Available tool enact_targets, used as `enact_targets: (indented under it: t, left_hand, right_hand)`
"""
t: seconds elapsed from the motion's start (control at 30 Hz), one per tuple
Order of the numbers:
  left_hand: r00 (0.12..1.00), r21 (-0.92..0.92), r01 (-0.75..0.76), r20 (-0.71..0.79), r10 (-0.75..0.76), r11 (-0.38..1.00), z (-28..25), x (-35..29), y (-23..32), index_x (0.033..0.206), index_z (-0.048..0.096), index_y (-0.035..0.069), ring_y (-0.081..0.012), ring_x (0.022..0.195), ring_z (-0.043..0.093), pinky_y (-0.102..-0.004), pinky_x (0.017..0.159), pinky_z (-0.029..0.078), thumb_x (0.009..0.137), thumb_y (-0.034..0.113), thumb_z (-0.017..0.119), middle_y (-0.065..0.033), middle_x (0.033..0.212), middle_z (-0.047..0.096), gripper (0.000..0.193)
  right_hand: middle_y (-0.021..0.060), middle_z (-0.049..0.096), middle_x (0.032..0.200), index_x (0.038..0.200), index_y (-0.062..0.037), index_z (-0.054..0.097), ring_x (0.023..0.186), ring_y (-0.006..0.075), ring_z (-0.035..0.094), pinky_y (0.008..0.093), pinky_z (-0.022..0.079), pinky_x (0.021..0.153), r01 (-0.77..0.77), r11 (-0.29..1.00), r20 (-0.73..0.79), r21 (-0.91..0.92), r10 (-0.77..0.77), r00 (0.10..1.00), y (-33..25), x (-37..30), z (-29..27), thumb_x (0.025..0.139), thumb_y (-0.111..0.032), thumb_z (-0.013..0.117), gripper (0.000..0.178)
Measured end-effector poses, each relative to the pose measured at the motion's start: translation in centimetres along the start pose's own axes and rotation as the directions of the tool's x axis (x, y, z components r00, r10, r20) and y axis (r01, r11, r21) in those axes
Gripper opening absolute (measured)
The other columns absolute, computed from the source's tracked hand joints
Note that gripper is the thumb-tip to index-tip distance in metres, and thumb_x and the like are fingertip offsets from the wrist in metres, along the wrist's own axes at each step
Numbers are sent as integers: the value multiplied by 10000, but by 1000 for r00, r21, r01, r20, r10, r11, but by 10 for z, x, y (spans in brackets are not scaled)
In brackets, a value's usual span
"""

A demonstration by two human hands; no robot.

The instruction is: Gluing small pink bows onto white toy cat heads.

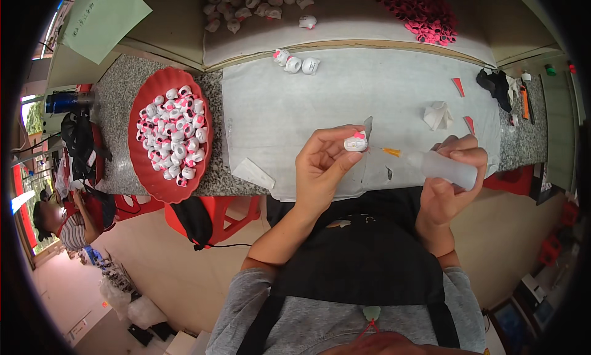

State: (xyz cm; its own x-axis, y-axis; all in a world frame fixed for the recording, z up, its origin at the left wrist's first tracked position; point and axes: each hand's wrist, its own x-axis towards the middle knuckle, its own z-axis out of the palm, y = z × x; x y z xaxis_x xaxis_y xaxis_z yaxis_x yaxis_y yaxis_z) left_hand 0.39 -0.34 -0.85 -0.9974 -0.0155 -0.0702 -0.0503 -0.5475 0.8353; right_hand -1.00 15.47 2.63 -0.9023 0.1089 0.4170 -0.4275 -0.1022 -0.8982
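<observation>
Between the thumb and fingers of my left hand (321, 167) is a small white figurine head (355, 143) with a pink bow. My right hand (452, 182) grips a translucent squeeze bottle (448, 169), tilted so its orange needle tip (391, 152) points left at the figurine head. The thin needle ends close beside the head; whether it touches cannot be made out. Both hands are above the near part of the white-covered table (265, 108). Three similar white heads (293, 64) lie near the back of the cover.
On the left a red scalloped tray (140, 164) holds many white and pink heads. A shelf behind carries more white heads (246, 7) and a pile of pink pieces (428, 28). Crumpled tissue (438, 116) lies to the right. A person (74, 222) sits far left.
</observation>
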Motion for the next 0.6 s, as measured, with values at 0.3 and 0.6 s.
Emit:
enact_targets:
  t: [0.3,0.6]
  left_hand:
    - [1000,12,-28,6,28,1000,0,-2,1,1034,408,-11,-171,922,491,-301,806,405,713,-51,519,-149,1022,480,342]
    - [999,18,-30,30,29,999,0,-3,1,1036,407,-9,-163,918,493,-287,804,402,709,-56,518,-142,1019,484,349]
  right_hand:
    - [44,438,754,804,-69,443,573,114,426,227,377,490,146,985,125,-92,-134,983,-2,-8,6,570,-192,729,390]
    - [56,446,756,799,-68,451,563,117,439,232,402,498,162,982,168,-98,-145,975,-4,-9,8,555,-145,734,381]
